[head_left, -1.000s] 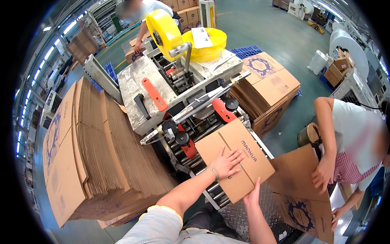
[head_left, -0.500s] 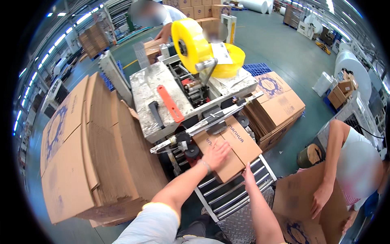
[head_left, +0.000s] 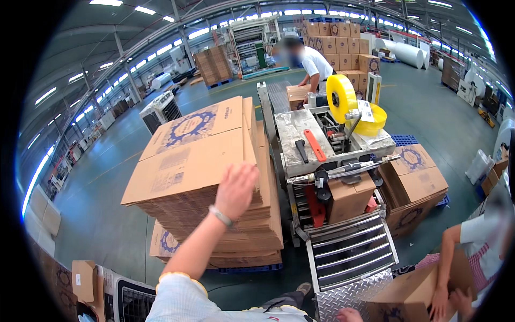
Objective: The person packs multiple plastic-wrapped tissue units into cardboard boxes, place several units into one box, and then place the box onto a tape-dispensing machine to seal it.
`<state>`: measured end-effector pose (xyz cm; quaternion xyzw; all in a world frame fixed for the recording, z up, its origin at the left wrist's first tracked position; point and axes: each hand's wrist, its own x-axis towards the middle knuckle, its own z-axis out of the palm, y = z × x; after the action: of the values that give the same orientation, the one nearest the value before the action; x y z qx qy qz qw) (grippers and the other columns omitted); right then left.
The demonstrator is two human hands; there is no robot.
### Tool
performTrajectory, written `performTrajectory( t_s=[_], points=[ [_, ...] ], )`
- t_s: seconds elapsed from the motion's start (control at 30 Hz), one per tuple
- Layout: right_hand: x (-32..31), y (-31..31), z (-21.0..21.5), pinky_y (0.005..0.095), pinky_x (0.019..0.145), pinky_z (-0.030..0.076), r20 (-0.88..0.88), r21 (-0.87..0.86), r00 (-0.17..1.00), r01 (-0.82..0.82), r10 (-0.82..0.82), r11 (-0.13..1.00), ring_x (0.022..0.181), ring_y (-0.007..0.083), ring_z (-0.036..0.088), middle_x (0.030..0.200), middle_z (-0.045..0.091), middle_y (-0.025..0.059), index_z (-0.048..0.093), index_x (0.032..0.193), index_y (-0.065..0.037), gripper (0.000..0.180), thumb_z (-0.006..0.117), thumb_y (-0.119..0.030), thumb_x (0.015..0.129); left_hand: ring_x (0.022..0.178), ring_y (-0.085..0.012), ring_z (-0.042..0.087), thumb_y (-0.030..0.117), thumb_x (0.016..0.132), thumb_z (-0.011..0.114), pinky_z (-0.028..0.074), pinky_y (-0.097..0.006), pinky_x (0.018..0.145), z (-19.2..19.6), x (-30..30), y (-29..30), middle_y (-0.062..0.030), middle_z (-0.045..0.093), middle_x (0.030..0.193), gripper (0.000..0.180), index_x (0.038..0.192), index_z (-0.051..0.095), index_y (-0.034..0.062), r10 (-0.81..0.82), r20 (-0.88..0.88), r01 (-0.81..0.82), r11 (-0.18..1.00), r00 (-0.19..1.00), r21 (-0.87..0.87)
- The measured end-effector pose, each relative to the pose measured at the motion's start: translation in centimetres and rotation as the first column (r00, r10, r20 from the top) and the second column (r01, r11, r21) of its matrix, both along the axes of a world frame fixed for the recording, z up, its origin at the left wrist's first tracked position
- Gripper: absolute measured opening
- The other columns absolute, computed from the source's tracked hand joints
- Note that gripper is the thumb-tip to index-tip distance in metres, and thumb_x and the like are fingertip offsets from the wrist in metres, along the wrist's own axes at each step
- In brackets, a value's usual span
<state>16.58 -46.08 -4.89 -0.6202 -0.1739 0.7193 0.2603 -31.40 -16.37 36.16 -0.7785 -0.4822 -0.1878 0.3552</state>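
Observation:
My left hand (head_left: 237,190) reaches to the right edge of a tall stack of flattened cardboard boxes (head_left: 198,155), its fingers stretched out over the top sheet. Whether it touches the cardboard I cannot tell. Low in the picture, only part of my right hand (head_left: 350,315) shows, near the diamond-plate step (head_left: 348,292); its fingers are mostly cut off. A closed cardboard box (head_left: 348,198) stands in the taping machine (head_left: 308,131), under its front bar and behind the roller conveyor (head_left: 351,247). Large yellow tape rolls (head_left: 341,99) sit on top of the machine.
A co-worker (head_left: 448,268) at the right handles an opened carton (head_left: 402,295). Another person (head_left: 316,64) stands behind the machine with a box. More flattened cartons (head_left: 416,188) stand right of the machine. A red-orange tool (head_left: 315,145) and a black handle (head_left: 301,151) lie on its top.
Both my hands have left the box, which now sits further inside the machine. My left hand has moved left to the flattened boxes, my right hand down. The view has turned left.

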Motion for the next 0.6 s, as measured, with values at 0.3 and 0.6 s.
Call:
performTrajectory(
  t_s=[0.3,0.6],
  points=[
    [4.3,-5.0,7.0,0.032,0.067,0.056,-0.023,0.366,0.914,0.384,-0.405,0.848,0.085,0.0219,0.07,0.095,0.071,0.0084,0.067,0.111,-0.001,0.024,0.065,-0.019,0.096,0.111,-0.029,0.063,0.005,0.088,0.061,0.055,-0.04,0.092,-0.1,-10.4,-3.4,-0.0111,0.064,0.12,0.037,0.125,0.06,0.0127,0.036,-0.037,-0.042,0.985,0.999,-0.167],
    [2.9,-14.3,7.0,0.0327,0.076,0.055,0.021,0.374,0.925,0.345,-0.38,0.861,0.089,0.0199,0.067,0.099,0.07,0.008,0.07,0.111,-0.005,0.028,0.072,-0.025,0.092,0.079,-0.0274,0.064,0.009,0.081,0.07,0.053,-0.039,0.068,16.6,0.0,-12.8,-0.0053,0.065,0.079,0.009,0.085,0.063,0.0122,-0.176,0.06,0.13,0.88,0.982,0.457]
  ],
)
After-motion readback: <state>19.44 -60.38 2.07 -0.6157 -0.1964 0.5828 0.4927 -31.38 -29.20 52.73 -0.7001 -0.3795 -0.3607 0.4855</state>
